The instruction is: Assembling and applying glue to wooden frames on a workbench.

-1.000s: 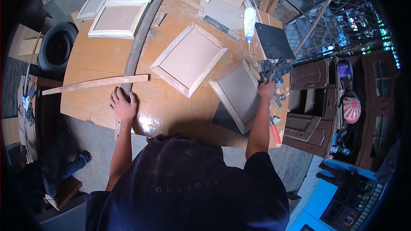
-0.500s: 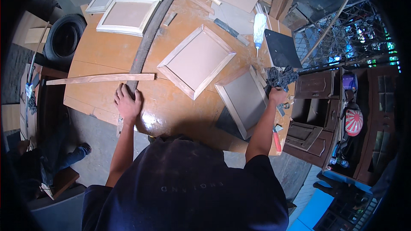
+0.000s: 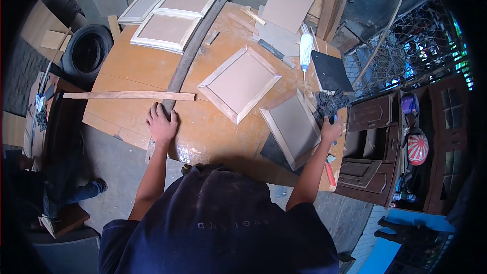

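Observation:
My left hand [image 3: 162, 125] lies flat, fingers apart, on the near end of a long dark wooden bar [image 3: 188, 60] and the tabletop. Just beyond its fingertips a thin wooden strip [image 3: 129, 95] crosses the bar. My right hand [image 3: 332, 130] is at the table's right side, against a crumpled black bundle [image 3: 331, 103]. Its fingers are curled round something small that I cannot make out. Left of it, a wood-edged panel [image 3: 293, 128] rests partly over a dark sheet [image 3: 274, 153]. Between my hands, farther back, lies a framed panel [image 3: 240, 84].
Several pale framed panels [image 3: 166, 31] lie at the far left of the table [image 3: 218, 139]. A white wrapped bottle with a nozzle [image 3: 306, 50], a black board [image 3: 332, 72] and a red-handled tool [image 3: 330, 173] are at the right. Beyond stands a brown cabinet [image 3: 366, 115]. Another person's foot [image 3: 100, 185] shows at left.
The view has shifted, so the table sits slightly lower and to the right. My right hand has drawn back toward the near side of the black bundle. My left hand stays on the bar.

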`<control>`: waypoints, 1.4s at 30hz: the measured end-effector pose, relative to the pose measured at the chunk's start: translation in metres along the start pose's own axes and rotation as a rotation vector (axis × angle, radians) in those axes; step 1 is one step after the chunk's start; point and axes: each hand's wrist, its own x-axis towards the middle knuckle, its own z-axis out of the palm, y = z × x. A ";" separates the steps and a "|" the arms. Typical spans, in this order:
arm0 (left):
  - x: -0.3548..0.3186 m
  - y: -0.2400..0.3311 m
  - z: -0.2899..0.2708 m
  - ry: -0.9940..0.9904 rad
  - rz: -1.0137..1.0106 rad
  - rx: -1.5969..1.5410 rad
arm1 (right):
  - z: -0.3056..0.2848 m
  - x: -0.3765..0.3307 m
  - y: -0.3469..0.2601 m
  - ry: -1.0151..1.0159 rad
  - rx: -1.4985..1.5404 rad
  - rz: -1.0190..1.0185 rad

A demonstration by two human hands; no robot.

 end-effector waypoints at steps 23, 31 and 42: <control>-0.080 0.256 -0.078 -0.223 0.809 -1.050 | -0.122 -0.179 -0.208 -0.980 1.786 0.396; -0.060 0.280 -0.063 -0.657 0.430 -1.412 | -0.136 -0.193 -0.198 -0.942 1.539 0.115; -0.099 0.288 -0.064 -0.527 0.660 -0.951 | -0.123 -0.173 -0.200 -0.881 1.595 0.378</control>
